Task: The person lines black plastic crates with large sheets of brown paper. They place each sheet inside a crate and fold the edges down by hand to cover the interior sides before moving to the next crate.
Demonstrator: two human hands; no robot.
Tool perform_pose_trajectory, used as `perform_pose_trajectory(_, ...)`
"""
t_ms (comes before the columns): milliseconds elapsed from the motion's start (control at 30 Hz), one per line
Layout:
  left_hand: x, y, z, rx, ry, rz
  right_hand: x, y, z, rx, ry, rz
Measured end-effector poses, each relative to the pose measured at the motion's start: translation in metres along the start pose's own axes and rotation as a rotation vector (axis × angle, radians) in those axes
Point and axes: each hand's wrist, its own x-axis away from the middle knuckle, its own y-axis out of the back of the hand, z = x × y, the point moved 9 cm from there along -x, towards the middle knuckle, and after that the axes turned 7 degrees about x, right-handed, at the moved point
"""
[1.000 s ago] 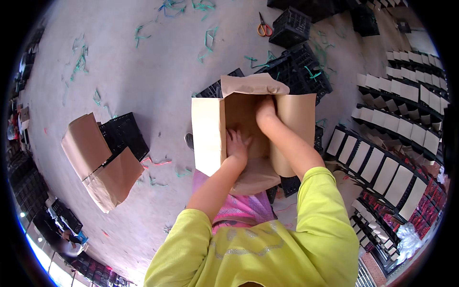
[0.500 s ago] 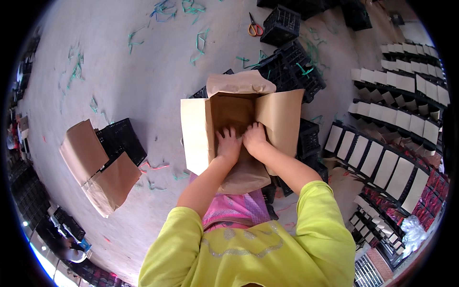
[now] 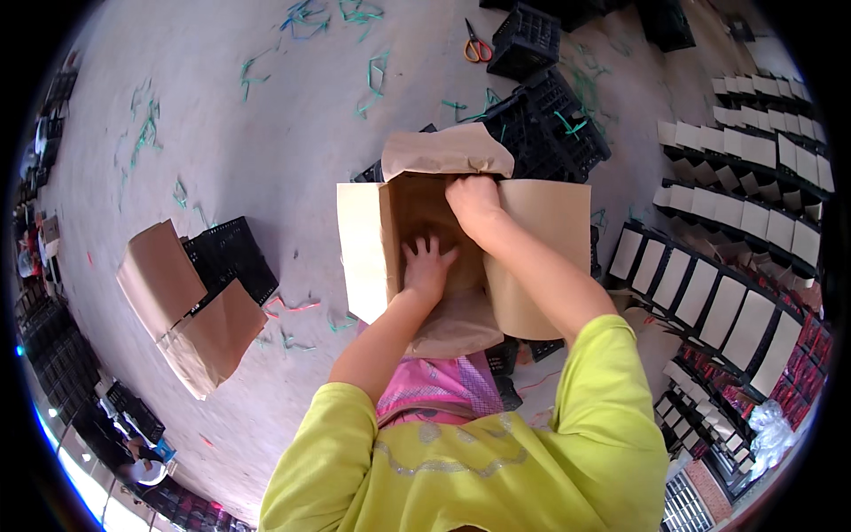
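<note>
In front of me stands a box-shaped holder lined with brown paper (image 3: 448,152), its paper flaps folded outward on all sides. My left hand (image 3: 427,269) is down inside it, fingers spread against the paper. At the far right inner corner is my right hand (image 3: 474,197), its fingers curled in and partly hidden, so what they hold, if anything, does not show. The right paper flap (image 3: 545,266) lies out flat beneath my right forearm. What lies under the paper is mostly covered.
To the left, a black plastic crate (image 3: 232,257) is partly draped with brown paper (image 3: 160,266). Beyond the box lie black crates (image 3: 550,124), scissors (image 3: 477,51) and green strap scraps (image 3: 376,80). Rows of paper-lined crates (image 3: 709,310) line the right side.
My right hand has moved from the middle of the box to its far right corner. The right flap has spread further outward. My left hand has stayed inside, its thumb now held out.
</note>
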Motion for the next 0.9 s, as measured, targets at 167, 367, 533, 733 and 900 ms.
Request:
perform_pose_trajectory(167,0.003,0.011,-0.003,0.073,-0.013,-0.080,0.048,0.043,-0.019,-0.008,0.152,-0.409)
perform_pose_trajectory(367,-0.009,0.000,0.003,0.000,0.004,-0.009,0.086,0.085,-0.007,0.136,0.248,-0.694)
perform_pose_trajectory(533,-0.006,-0.007,0.000,-0.104,-0.021,0.136,0.039,-0.011,0.044,0.074,0.130,-0.127)
perform_pose_trajectory(733,0.002,0.005,-0.005,0.020,-0.076,0.063,-0.013,-0.069,0.032,0.337,0.060,0.042)
perform_pose_trajectory(900,0.002,0.000,-0.013,-0.005,-0.183,0.010,0.004,-0.091,0.033,0.295,-0.028,-0.012)
